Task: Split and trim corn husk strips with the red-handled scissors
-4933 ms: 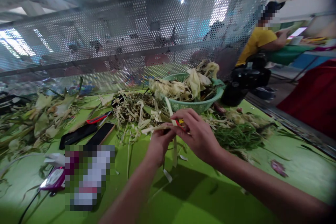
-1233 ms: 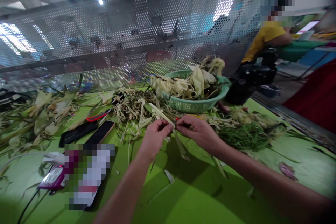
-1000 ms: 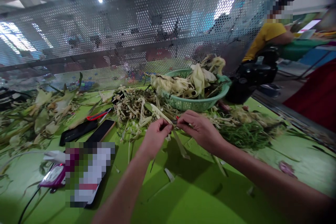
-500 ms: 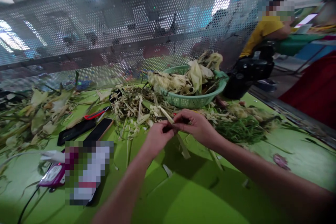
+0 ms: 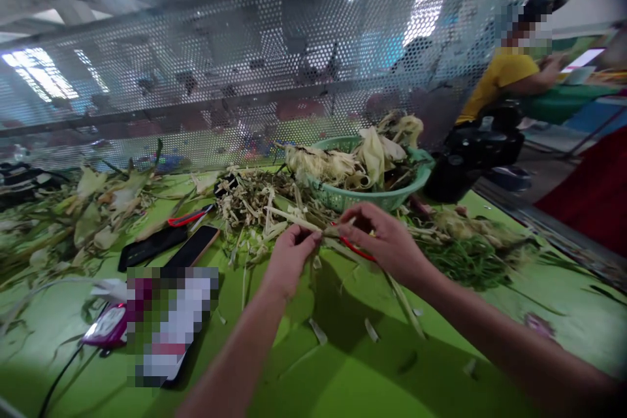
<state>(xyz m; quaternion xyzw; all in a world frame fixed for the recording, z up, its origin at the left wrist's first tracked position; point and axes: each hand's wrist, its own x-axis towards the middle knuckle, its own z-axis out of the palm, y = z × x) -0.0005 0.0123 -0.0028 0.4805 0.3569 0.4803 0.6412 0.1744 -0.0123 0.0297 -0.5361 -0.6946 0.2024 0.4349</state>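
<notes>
The left hand (image 5: 289,261) is pinching a pale plant strip (image 5: 292,219) between thumb and fingertips. The strip is extending away to the left above the worktop (image 5: 343,392), on the near side of the green basket (image 5: 365,199). Half a second ago the fingertips were meeting at the strip; the right hand (image 5: 386,241) is now standing slightly apart. Its fingers are curling partly inward; whether they are gripping anything cannot be determined. A red curved object (image 5: 360,251) is now showing more fully beneath them. A scrap (image 5: 371,330) is newly appearing on the near worktop, and the strand below the hands is no longer hanging there. These changes are suggesting material separating from the strip, with the left hand retaining the remainder.
</notes>
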